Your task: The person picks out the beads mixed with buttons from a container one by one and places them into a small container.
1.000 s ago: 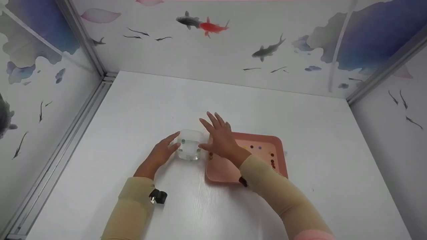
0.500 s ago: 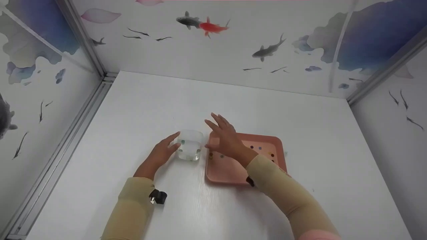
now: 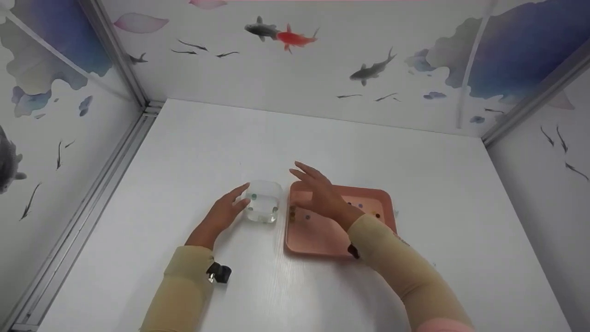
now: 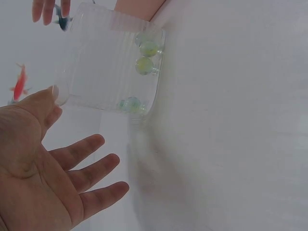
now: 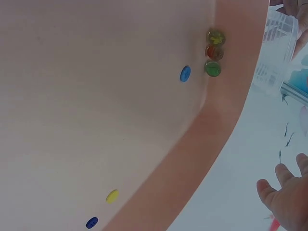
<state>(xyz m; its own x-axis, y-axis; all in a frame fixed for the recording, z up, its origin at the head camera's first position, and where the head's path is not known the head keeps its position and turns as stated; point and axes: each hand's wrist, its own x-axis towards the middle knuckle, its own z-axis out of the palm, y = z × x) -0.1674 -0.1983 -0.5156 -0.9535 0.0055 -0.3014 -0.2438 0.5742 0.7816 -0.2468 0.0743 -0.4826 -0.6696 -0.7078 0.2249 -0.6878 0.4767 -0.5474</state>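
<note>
A clear plastic container [image 3: 264, 203] stands on the white table, holding several greenish glass marbles [image 4: 145, 66]. At its left side is my left hand [image 3: 223, 211], thumb and index finger touching it near the rim while the other fingers stay spread. My right hand [image 3: 322, 196] hovers over the left part of a pink tray [image 3: 322, 246], its fingers extended and nothing seen between them. Against the tray's wall in the right wrist view lie a row of glass marbles [image 5: 214, 53]. A blue button-like disc [image 5: 185, 73] lies beside them.
More small discs are scattered in the tray, among them a yellow disc [image 5: 112, 196] and a dark blue disc [image 5: 92, 223]. White panels [image 3: 304, 83] printed with fish enclose the table at the back and sides.
My right hand has moved right, from beside the container to over the tray, exposing the marbles and blue disc at its left end. My left hand stays in place.
</note>
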